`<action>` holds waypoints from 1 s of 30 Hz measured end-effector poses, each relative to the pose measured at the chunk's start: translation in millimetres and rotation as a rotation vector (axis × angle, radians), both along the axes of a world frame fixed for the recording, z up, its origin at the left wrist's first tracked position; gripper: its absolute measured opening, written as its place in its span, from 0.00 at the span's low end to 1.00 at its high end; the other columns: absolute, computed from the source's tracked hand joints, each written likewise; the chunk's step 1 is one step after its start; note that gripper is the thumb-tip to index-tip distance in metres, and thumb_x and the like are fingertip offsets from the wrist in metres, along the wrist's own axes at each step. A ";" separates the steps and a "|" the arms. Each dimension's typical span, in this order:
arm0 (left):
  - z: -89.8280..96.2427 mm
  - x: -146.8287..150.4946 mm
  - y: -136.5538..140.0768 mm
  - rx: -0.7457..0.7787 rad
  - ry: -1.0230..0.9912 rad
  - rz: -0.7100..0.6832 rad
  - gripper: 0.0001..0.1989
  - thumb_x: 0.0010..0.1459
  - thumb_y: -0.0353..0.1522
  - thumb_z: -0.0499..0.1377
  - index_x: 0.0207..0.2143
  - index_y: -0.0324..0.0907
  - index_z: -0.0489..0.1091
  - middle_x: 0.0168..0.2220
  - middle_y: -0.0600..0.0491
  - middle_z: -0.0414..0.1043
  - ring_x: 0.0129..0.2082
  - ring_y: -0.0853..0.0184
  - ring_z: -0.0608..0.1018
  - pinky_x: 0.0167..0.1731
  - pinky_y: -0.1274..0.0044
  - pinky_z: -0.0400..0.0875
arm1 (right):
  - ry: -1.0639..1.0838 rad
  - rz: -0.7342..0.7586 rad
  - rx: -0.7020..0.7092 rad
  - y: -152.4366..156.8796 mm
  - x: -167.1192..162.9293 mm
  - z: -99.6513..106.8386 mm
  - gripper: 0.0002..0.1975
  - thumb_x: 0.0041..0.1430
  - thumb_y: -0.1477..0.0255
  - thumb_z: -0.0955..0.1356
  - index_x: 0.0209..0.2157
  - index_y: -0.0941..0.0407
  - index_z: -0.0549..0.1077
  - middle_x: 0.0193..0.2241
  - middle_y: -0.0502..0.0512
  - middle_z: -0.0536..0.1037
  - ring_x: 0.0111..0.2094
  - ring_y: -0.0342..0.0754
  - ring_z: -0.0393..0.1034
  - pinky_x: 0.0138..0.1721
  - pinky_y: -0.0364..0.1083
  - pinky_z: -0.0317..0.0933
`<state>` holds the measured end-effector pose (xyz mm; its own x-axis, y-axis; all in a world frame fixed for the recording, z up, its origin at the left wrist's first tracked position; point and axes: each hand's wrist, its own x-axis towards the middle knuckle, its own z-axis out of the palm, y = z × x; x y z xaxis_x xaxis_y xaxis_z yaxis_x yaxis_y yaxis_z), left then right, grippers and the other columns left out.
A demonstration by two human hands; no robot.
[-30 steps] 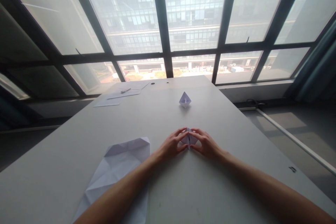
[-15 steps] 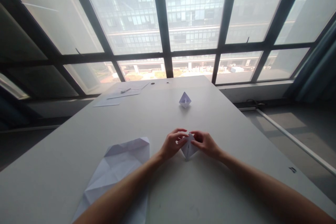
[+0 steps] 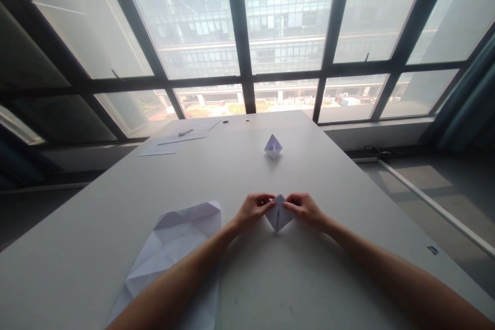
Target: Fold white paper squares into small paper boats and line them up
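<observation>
Between my hands is a small piece of folded white paper (image 3: 279,216), diamond-shaped, with a slit down its middle and one corner pointing toward me. My left hand (image 3: 253,210) pinches its left side, thumb on the near face. On the right side, my right hand (image 3: 305,209) grips it the same way. The fingers behind the paper are partly hidden. Farther up the table stands a folded paper boat (image 3: 273,147) with a pointed peak, touched by neither hand.
A large creased sheet of paper (image 3: 174,247) lies at the left, partly under my left forearm. Flat sheets (image 3: 158,148) with a small pale object (image 3: 185,133) on them lie at the far left of the white table (image 3: 216,175). Windows (image 3: 286,20) rise beyond.
My left fingers, raised and spread over the paper's top before, have closed onto its left edge. Both thumbs have shifted outward, and more of the diamond's face shows.
</observation>
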<state>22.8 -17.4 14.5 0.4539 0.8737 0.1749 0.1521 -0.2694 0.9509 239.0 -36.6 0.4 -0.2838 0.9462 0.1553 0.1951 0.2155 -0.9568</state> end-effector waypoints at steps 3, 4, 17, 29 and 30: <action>0.6 0.7 -2.3 -0.006 -0.049 0.042 0.18 0.55 0.43 0.66 0.39 0.38 0.80 0.28 0.50 0.76 0.27 0.67 0.74 0.28 0.77 0.65 | 0.044 -0.003 -0.010 -0.3 0.7 -0.9 0.19 0.55 0.54 0.70 0.28 0.58 0.78 0.23 0.50 0.73 0.25 0.44 0.62 0.26 0.42 0.53; 0.4 0.9 -2.8 -0.005 -0.066 0.057 0.17 0.55 0.43 0.66 0.39 0.38 0.80 0.28 0.50 0.76 0.28 0.66 0.74 0.29 0.77 0.66 | 0.063 -0.001 -0.012 -0.5 0.8 -1.1 0.19 0.55 0.54 0.71 0.28 0.58 0.78 0.23 0.50 0.74 0.25 0.44 0.62 0.26 0.42 0.53; -1.4 -4.0 2.4 0.023 -0.280 0.296 0.15 0.55 0.41 0.66 0.38 0.39 0.76 0.32 0.50 0.77 0.31 0.65 0.76 0.32 0.76 0.70 | 0.209 -0.170 0.049 -3.0 2.7 4.6 0.18 0.56 0.56 0.70 0.27 0.58 0.75 0.21 0.50 0.71 0.25 0.44 0.62 0.27 0.43 0.56; -11.5 -16.5 21.6 -0.105 -0.494 0.454 0.15 0.56 0.42 0.64 0.37 0.40 0.68 0.36 0.53 0.73 0.37 0.67 0.77 0.41 0.72 0.74 | 0.208 -0.428 0.130 12.4 9.5 -5.2 0.15 0.56 0.58 0.69 0.29 0.57 0.75 0.23 0.52 0.74 0.25 0.45 0.63 0.28 0.44 0.57; -11.0 -16.0 21.1 -0.113 -0.502 0.442 0.15 0.57 0.42 0.63 0.38 0.41 0.67 0.36 0.53 0.73 0.38 0.67 0.77 0.42 0.72 0.74 | 0.208 -0.423 0.127 12.0 9.3 -4.9 0.15 0.56 0.59 0.69 0.29 0.57 0.75 0.23 0.52 0.74 0.25 0.45 0.63 0.28 0.44 0.57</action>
